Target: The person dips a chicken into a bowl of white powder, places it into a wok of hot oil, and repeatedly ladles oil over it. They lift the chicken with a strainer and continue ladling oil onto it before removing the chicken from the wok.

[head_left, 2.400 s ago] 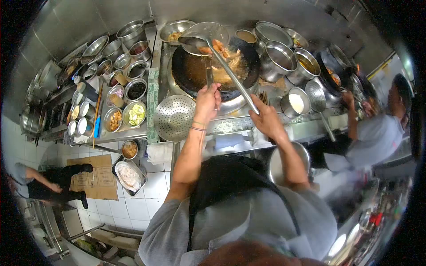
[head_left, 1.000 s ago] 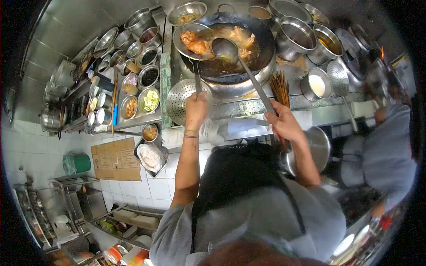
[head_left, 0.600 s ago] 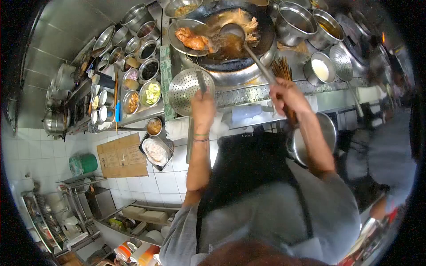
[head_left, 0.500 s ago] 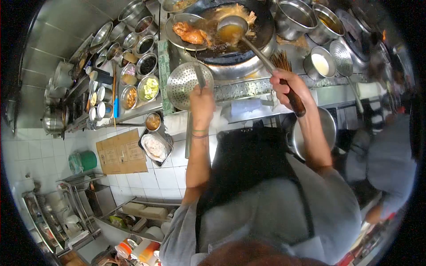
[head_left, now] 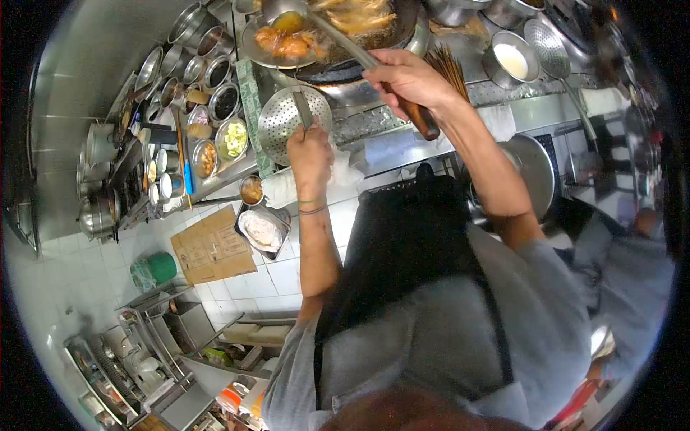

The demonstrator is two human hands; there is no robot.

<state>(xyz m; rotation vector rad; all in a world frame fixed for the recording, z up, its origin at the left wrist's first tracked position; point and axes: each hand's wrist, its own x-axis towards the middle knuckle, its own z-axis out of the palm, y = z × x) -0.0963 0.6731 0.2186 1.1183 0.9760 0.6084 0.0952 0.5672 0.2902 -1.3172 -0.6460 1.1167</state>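
Note:
My right hand point(head_left: 410, 82) is closed around the wooden-ended handle of a metal ladle point(head_left: 334, 32). The ladle's bowl, with yellowish liquid in it, is over a shallow metal strainer point(head_left: 248, 47) at the top edge. Browned pieces of meat point(head_left: 284, 43) lie in that strainer, at the left side of the wok point(head_left: 410, 43). My left hand point(head_left: 310, 154) is closed on a flat metal handle lying across a round perforated skimmer point(head_left: 277, 126). Where that handle joins is hard to see. Pale food point(head_left: 359, 14) sits in liquid in the wok.
Several small bowls of ingredients, among them chopped greens point(head_left: 233, 138), stand on the left. A bamboo brush point(head_left: 449, 72), a pot of white liquid point(head_left: 512, 61) and another skimmer point(head_left: 548, 47) are on the right. A large pot point(head_left: 535, 169) stands below. A person's grey sleeve point(head_left: 632, 280) shows at right.
My right hand has swung left, carrying the ladle bowl from the middle of the wok to above the meat in the strainer. My left hand keeps its grip. The whole view has shifted.

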